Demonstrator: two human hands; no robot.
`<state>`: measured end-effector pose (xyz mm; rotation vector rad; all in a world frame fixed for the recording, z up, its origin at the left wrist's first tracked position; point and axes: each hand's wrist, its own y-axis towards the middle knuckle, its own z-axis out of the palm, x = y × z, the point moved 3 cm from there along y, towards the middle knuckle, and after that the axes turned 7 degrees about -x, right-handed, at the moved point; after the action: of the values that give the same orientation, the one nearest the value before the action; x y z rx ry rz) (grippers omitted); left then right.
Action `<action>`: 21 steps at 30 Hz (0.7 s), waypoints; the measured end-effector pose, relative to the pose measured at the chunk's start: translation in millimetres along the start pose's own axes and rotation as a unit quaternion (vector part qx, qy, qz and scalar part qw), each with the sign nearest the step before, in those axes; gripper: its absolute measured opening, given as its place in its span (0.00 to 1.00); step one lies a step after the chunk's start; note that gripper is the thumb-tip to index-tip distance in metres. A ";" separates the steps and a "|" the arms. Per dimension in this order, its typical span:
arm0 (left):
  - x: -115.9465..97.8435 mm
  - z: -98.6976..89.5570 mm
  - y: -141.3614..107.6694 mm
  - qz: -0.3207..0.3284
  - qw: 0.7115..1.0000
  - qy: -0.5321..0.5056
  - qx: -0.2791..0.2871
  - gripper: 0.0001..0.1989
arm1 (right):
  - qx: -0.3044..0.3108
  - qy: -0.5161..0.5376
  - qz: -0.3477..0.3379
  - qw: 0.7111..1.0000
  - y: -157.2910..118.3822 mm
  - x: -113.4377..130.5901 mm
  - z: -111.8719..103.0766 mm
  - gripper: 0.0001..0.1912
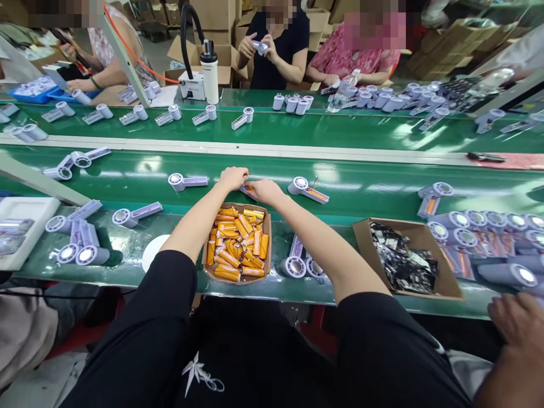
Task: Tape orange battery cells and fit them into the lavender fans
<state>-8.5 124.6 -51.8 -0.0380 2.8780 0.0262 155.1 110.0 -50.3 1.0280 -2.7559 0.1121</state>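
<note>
Over the green belt, my left hand (233, 178) is closed with its fingers curled on a light purple handheld fan housing. A short part of the fan's open handle (249, 193) shows below the hands; its round head is hidden. My right hand (264, 191) is closed on the same handle, close against the left. What the fingertips pinch is too small to make out. Just below my wrists, a cardboard box (205, 266) holds many orange-wrapped battery cells (238, 241) with dark wires.
Fan housings (310, 188) lie along the green belt (369, 190) and on the near ledge. To the right stands a box of black circuit boards (403, 260), with stacked fans (463, 221) beyond. A co-worker's hand (518, 323) is at lower right. Other people sit across the line.
</note>
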 end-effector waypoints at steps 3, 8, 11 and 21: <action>-9.4 0.7 -2.0 0.003 1.000 -0.022 -0.006 0.18 | 0.033 -0.038 -0.003 0.999 6.9 10.9 -2.2 0.24; -7.1 -16.0 -42.9 0.054 0.995 -0.076 -0.047 0.22 | 0.053 -0.067 -0.009 0.996 8.4 18.8 -6.5 0.25; 29.7 -40.2 -123.3 0.064 0.983 -0.109 -0.136 0.24 | 0.042 -0.059 -0.026 0.997 6.5 14.9 -11.1 0.23; 181.3 -25.9 -428.4 0.010 0.997 -0.052 -0.049 0.27 | -0.082 0.056 -0.072 0.992 -54.3 47.1 -32.2 0.21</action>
<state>-178.1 -308.4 -80.2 -0.0244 2.7707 0.1681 161.0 43.3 -8.7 1.1349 -2.5330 -0.0739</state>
